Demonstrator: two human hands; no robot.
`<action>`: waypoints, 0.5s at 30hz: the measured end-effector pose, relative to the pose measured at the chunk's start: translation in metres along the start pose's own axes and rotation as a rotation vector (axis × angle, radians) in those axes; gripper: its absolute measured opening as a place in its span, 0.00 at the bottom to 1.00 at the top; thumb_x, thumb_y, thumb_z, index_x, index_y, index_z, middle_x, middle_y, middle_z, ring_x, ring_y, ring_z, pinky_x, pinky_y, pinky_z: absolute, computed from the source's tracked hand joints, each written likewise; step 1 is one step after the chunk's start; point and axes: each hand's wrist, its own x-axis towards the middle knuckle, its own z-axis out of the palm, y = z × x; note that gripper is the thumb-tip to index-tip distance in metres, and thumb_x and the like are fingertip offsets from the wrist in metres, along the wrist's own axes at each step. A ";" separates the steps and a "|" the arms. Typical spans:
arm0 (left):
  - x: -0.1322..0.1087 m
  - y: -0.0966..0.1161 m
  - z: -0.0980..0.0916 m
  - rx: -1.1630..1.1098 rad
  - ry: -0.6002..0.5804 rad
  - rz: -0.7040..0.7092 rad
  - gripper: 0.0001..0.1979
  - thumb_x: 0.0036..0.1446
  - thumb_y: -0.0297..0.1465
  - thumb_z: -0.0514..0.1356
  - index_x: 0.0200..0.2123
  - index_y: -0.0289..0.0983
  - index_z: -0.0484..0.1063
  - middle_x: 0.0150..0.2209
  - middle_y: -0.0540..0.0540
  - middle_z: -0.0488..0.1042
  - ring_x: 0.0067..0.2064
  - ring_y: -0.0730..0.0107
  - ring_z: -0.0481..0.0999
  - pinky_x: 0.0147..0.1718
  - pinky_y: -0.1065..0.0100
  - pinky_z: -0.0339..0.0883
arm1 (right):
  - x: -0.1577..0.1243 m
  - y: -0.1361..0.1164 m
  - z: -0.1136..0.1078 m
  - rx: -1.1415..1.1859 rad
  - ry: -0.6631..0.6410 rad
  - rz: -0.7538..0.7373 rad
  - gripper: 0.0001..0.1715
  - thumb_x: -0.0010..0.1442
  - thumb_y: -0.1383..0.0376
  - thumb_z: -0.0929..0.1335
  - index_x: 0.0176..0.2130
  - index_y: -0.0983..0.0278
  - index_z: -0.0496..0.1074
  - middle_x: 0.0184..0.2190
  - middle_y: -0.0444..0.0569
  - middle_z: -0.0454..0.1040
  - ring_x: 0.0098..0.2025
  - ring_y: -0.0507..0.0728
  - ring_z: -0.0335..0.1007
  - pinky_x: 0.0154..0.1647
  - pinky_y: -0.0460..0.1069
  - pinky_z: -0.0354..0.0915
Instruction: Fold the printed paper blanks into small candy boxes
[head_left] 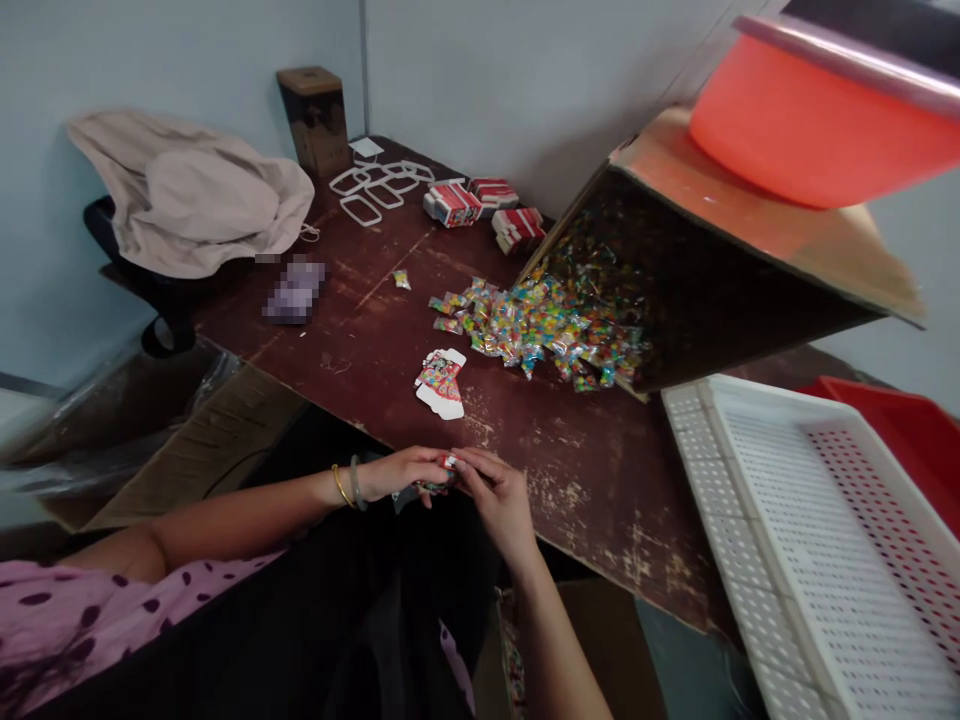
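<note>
Left hand [412, 472] grasps small box [450, 462], lower centre of frame; right hand [499, 500] pinches its white end. Flat carton [441, 383] lies on table [360, 370], just above grip, about equally near both hands, long axis roughly up-down.

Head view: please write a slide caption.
Left hand and right hand hold a small multicoloured item near shiny packets heaped on a table.

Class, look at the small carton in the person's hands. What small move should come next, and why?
Probably press the carton's white end flap inward: the left hand steadies it and the right hand has its fingers at that end, where white seems to stick out. It's too small to be sure.
</note>
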 end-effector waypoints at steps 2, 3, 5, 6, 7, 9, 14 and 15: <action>-0.001 -0.006 0.001 0.002 -0.002 0.019 0.16 0.48 0.31 0.63 0.43 0.35 0.73 0.34 0.50 0.69 0.36 0.69 0.69 0.30 0.70 0.70 | -0.004 0.003 0.007 -0.040 -0.020 -0.067 0.13 0.63 0.62 0.68 0.47 0.53 0.78 0.44 0.49 0.79 0.48 0.59 0.72 0.52 0.57 0.67; -0.002 -0.010 0.003 -0.003 0.006 0.013 0.17 0.48 0.31 0.64 0.44 0.36 0.72 0.34 0.50 0.69 0.36 0.70 0.70 0.29 0.70 0.70 | -0.008 0.005 0.010 -0.063 -0.019 -0.101 0.16 0.63 0.62 0.67 0.50 0.52 0.76 0.47 0.49 0.78 0.50 0.60 0.71 0.54 0.58 0.65; -0.004 -0.019 0.012 -0.040 -0.023 -0.048 0.18 0.51 0.35 0.64 0.46 0.37 0.70 0.33 0.50 0.68 0.34 0.70 0.71 0.29 0.68 0.71 | -0.021 0.008 0.013 -0.084 0.029 -0.110 0.19 0.64 0.63 0.66 0.54 0.52 0.73 0.49 0.50 0.77 0.51 0.60 0.69 0.55 0.60 0.64; -0.004 -0.022 0.017 -0.054 -0.079 -0.094 0.19 0.52 0.38 0.64 0.47 0.38 0.69 0.33 0.50 0.68 0.34 0.69 0.72 0.30 0.66 0.71 | -0.031 0.009 0.009 -0.078 0.058 -0.074 0.18 0.64 0.62 0.65 0.54 0.53 0.73 0.48 0.50 0.77 0.50 0.61 0.70 0.53 0.59 0.65; -0.004 -0.023 0.021 -0.040 -0.156 -0.128 0.20 0.53 0.41 0.64 0.47 0.39 0.68 0.33 0.49 0.69 0.34 0.67 0.73 0.31 0.64 0.72 | -0.043 0.010 0.001 -0.069 0.069 -0.016 0.18 0.65 0.61 0.65 0.52 0.53 0.74 0.47 0.51 0.78 0.48 0.61 0.71 0.51 0.59 0.66; 0.000 -0.016 0.022 0.130 -0.265 -0.085 0.22 0.55 0.42 0.62 0.50 0.40 0.69 0.38 0.46 0.72 0.39 0.62 0.75 0.37 0.58 0.72 | -0.072 0.013 -0.030 -0.058 -0.003 0.146 0.16 0.64 0.58 0.65 0.49 0.53 0.77 0.44 0.51 0.79 0.45 0.62 0.74 0.48 0.58 0.69; 0.030 0.021 -0.017 0.974 0.354 0.306 0.21 0.59 0.34 0.58 0.56 0.38 0.69 0.59 0.37 0.67 0.62 0.48 0.61 0.61 0.48 0.50 | -0.122 0.031 -0.118 -0.282 -0.212 0.419 0.12 0.56 0.52 0.70 0.38 0.51 0.81 0.40 0.52 0.81 0.43 0.67 0.76 0.45 0.58 0.71; 0.037 0.022 -0.023 1.088 0.498 0.288 0.23 0.59 0.33 0.58 0.58 0.37 0.66 0.62 0.35 0.63 0.65 0.45 0.56 0.62 0.43 0.45 | -0.118 0.035 -0.121 -0.324 -0.179 0.400 0.13 0.54 0.52 0.71 0.38 0.52 0.81 0.41 0.52 0.80 0.45 0.68 0.75 0.47 0.60 0.70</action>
